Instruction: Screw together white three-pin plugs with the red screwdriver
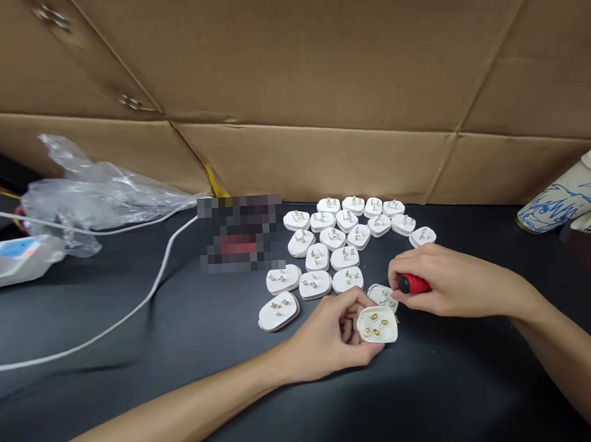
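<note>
My left hand [335,335] is closed around the edge of a white plug housing [366,320], whose open inner side faces up and shows several brass screws. In my right hand [442,280] is a screwdriver [417,283] with a red handle and black end; its shaft and tip are hidden from me. Just behind the held housing, by the right fingertips, another white plug part [380,296] is partly covered. Beyond both hands, several white three-pin plugs [332,238] lie in loose rows on the black table, pins up.
A crumpled clear plastic bag [98,190] and a white cable [163,266] are on the left, near a white power strip [12,261]. A coffee cup [567,194] lies tilted at the far right. Brown cardboard [296,67] walls off the back. A blurred patch hides something at centre-left.
</note>
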A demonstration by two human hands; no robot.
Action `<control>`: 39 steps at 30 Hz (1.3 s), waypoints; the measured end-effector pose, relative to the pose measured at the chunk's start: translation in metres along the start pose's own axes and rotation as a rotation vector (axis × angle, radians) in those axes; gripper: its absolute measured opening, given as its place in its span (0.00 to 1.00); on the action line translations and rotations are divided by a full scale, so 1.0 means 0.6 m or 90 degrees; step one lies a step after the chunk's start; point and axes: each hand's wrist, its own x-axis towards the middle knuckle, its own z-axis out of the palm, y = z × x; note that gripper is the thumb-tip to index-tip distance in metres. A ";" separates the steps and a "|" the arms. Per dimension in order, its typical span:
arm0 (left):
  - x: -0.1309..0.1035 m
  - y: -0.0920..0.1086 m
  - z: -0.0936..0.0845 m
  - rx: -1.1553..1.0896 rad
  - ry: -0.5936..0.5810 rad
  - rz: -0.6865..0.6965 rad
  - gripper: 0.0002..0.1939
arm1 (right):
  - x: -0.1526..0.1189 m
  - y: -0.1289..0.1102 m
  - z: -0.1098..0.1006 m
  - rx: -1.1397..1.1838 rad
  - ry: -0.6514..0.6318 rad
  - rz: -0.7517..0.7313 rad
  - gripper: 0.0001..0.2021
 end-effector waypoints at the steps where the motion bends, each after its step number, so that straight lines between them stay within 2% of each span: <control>1: 0.000 0.000 0.000 0.001 0.000 0.001 0.10 | -0.003 -0.005 -0.002 0.008 0.008 -0.009 0.05; 4: 0.001 -0.001 0.000 0.001 0.002 0.004 0.10 | -0.009 -0.017 -0.002 0.057 0.037 -0.048 0.03; 10: 0.002 -0.001 0.000 0.005 0.012 0.002 0.11 | -0.001 -0.023 0.006 0.131 0.160 -0.077 0.01; 13: 0.002 -0.001 0.000 -0.003 0.015 -0.004 0.12 | -0.002 -0.026 0.001 0.159 0.231 -0.063 0.05; 17: 0.002 -0.001 0.000 -0.006 0.021 -0.007 0.12 | -0.017 -0.032 -0.015 0.230 0.382 -0.040 0.09; 22: 0.001 -0.004 -0.001 0.000 0.022 -0.022 0.14 | -0.037 -0.037 -0.026 0.151 0.504 0.031 0.20; 25: 0.001 -0.006 -0.002 0.004 0.021 -0.020 0.14 | -0.040 -0.037 -0.022 0.191 0.574 0.033 0.18; 29: 0.001 -0.006 -0.003 0.006 0.015 -0.001 0.13 | -0.036 -0.038 -0.016 0.284 0.553 0.024 0.14; 32: 0.001 -0.004 -0.002 0.003 0.018 0.002 0.12 | -0.030 -0.041 -0.016 0.259 0.502 0.011 0.14; 39: 0.001 -0.001 -0.002 -0.006 0.022 0.003 0.12 | -0.016 -0.042 -0.013 0.225 0.441 0.000 0.14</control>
